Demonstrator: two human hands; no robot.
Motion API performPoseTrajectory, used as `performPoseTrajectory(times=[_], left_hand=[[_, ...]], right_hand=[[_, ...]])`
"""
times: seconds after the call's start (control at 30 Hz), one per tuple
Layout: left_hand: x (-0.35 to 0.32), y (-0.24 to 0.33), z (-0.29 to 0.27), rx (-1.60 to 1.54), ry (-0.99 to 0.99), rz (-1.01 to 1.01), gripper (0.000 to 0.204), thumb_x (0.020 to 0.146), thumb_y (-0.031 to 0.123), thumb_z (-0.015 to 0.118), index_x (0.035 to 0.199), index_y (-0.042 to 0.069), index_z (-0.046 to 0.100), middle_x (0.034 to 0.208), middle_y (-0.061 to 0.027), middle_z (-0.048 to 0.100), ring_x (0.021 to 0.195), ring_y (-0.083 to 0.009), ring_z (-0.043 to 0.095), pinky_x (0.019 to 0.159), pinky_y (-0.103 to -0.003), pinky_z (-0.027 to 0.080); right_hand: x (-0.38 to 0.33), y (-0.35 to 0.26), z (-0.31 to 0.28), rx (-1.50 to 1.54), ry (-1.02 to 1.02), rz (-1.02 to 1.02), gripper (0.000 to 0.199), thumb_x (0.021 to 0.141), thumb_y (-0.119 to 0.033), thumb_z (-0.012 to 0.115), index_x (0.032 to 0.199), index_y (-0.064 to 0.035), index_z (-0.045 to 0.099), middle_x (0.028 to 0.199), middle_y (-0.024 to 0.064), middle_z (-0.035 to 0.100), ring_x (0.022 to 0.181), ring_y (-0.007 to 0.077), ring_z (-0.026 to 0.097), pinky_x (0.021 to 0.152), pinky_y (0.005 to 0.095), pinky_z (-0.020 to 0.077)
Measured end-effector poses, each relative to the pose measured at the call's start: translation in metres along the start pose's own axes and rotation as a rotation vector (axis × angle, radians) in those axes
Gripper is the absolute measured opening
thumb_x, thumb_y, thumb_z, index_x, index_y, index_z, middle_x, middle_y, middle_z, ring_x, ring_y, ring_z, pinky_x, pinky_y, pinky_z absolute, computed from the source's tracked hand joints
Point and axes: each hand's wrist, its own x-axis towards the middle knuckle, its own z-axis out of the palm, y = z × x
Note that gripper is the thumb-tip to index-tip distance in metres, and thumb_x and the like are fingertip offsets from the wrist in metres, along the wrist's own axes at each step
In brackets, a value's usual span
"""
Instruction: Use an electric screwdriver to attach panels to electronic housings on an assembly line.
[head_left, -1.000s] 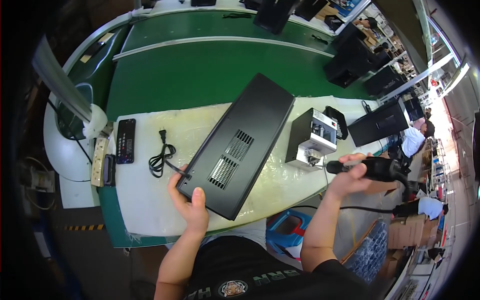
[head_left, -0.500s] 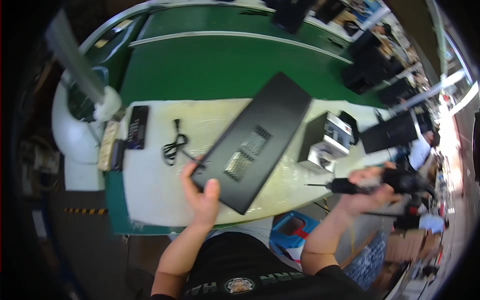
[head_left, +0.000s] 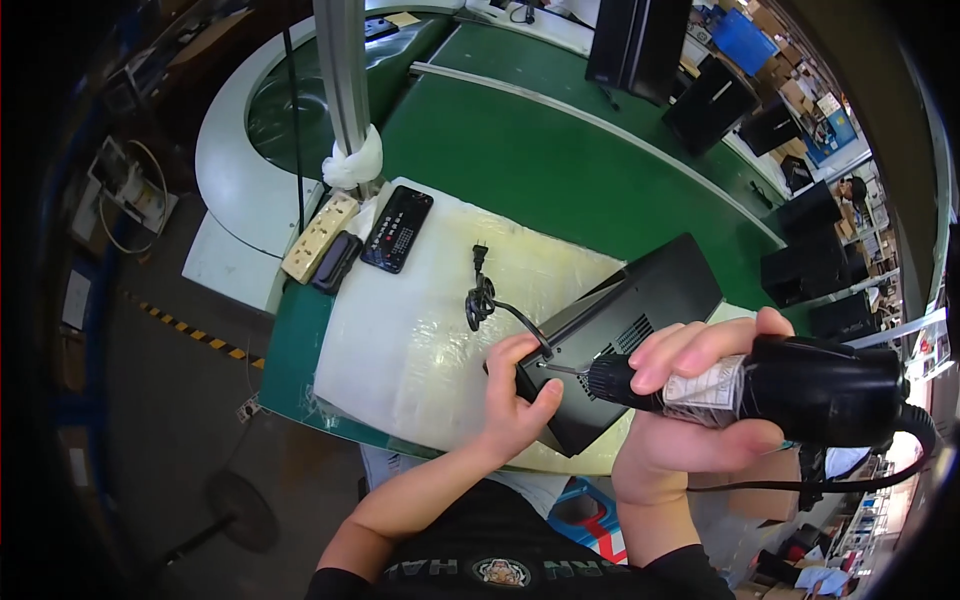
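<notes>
A long black metal casing (head_left: pixel 690 290) with slotted vents lies slantwise over the pale padded mat (head_left: pixel 390 350). My left hand (head_left: pixel 515 405) grips its near-left end, fingers on the far side and thumb on the near side. Wrapped round a black corded electric screwdriver (head_left: pixel 820 390) is my right hand (head_left: pixel 700 440). The bit points left, its tip at the casing's end close to my left thumb; whether it sits in a screw I cannot tell. A black power cord (head_left: pixel 482 300), bundled with its plug outward, runs from the casing's end onto the mat.
Left of the mat lie a black panel with buttons (head_left: pixel 398 230), a dark oblong case (head_left: pixel 338 262) and a cream power strip (head_left: pixel 320 238). A metal post (head_left: pixel 345 80) rises behind them. Black boxes (head_left: pixel 712 105) stand along the green conveyor's (head_left: pixel 520 150) far right.
The screwdriver has come left and its bit is now at the casing's end. My left hand still grips that end. The view has swung, so everything sits differently.
</notes>
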Motion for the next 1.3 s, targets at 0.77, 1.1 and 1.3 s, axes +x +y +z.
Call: performPoseTrajectory(times=[0.77, 1.1, 1.3], left_hand=[[0.027, -0.021, -0.067, 0.265, -0.628, -0.269, 0.081, 0.056, 0.033, 0.087, 0.118, -0.001, 0.049, 0.122, -0.0178, 0.05, 0.114, -0.035, 0.049, 0.095, -0.041, 0.042], [-0.014, -0.051, -0.045, -0.187, -0.117, -0.658, 0.058, 0.066, 0.001, 0.076, 0.116, -0.002, 0.048, 0.114, -0.0111, 0.055, 0.103, -0.0231, 0.057, 0.088, -0.033, 0.047], [0.031, -0.015, 0.031, -0.535, 0.264, -0.548, 0.045, 0.092, 0.028, 0.058, 0.121, -0.004, 0.046, 0.116, -0.0113, 0.055, 0.099, -0.0209, 0.056, 0.079, -0.036, 0.048]], right_hand=[[0.008, 0.034, 0.011, 0.055, -0.197, 0.14, 0.077, 0.08, -0.056, 0.064, 0.124, 0.0008, 0.037, 0.072, 0.0071, 0.053, 0.048, 0.0155, 0.053, 0.043, 0.0269, 0.0453], [0.029, -0.071, -0.151, 0.335, 0.328, -0.43, 0.064, 0.092, -0.051, 0.047, 0.127, 0.0015, 0.037, 0.07, 0.0025, 0.044, 0.044, 0.0111, 0.043, 0.042, 0.026, 0.0394], [0.001, -0.02, -0.217, 0.416, 0.588, -0.254, 0.051, 0.095, -0.049, 0.04, 0.12, -0.0044, 0.045, 0.069, 0.0002, 0.042, 0.047, 0.0091, 0.04, 0.044, 0.0249, 0.0363]])
